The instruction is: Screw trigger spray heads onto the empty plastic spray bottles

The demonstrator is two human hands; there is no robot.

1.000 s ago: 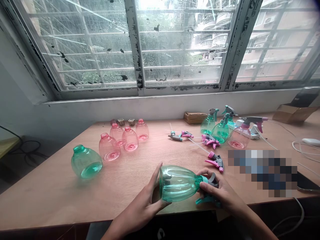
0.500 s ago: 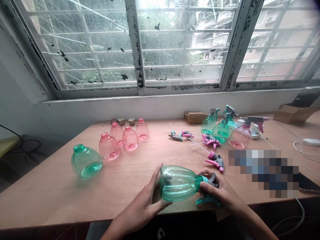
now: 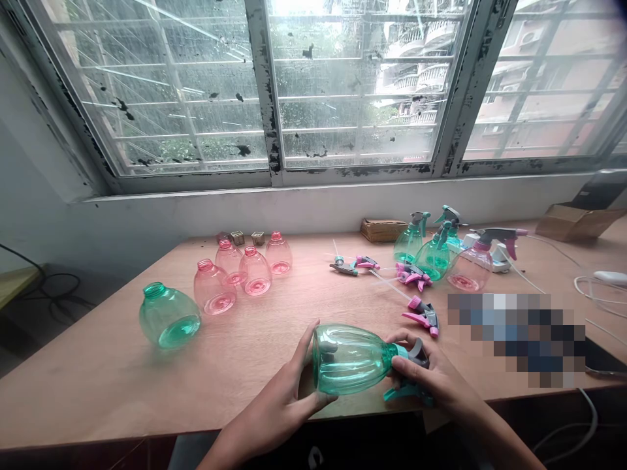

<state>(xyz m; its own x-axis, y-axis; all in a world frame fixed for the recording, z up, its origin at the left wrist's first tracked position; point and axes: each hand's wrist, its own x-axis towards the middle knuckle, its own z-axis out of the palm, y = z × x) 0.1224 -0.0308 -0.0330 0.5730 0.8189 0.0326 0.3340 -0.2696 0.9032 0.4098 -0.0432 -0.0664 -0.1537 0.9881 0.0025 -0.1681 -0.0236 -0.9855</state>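
Note:
A green see-through spray bottle (image 3: 350,359) lies on its side at the near edge of the wooden table (image 3: 112,378). My left hand (image 3: 289,398) wraps round its base. My right hand (image 3: 431,378) grips its neck and the grey and teal trigger head (image 3: 414,372) fitted there. An open green bottle (image 3: 168,316) without a head stands to the left. Behind it stand several pink open bottles (image 3: 245,267). Loose pink and grey trigger heads (image 3: 421,313) lie just beyond my right hand.
Three finished spray bottles, two green (image 3: 431,251) and one pink (image 3: 470,264), stand at the back right by a white power strip (image 3: 494,258). A brown box (image 3: 382,230) sits by the sill. A cardboard box (image 3: 573,219) and white cables (image 3: 597,287) lie far right.

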